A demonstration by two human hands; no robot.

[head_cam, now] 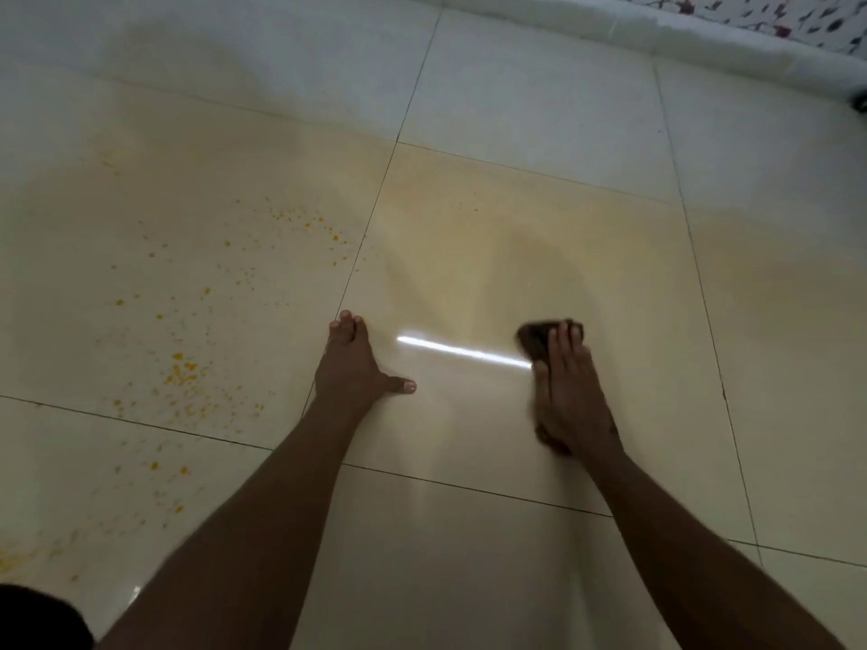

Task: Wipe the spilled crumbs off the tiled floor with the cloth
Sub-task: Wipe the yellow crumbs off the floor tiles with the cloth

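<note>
Yellow-orange crumbs lie scattered over the cream tiled floor on the left side, from the far middle down to the near left corner. My left hand rests flat on the floor, fingers together and thumb out, just right of the crumbs. My right hand presses a dark brown cloth onto the tile at the right; the cloth shows past my fingertips and under my palm, and it is blurred. No crumbs are visible around the cloth.
A white raised edge runs along the far side, with a patterned fabric behind it at the top right. A bright light streak reflects on the floor between my hands. A dark shape fills the near left corner.
</note>
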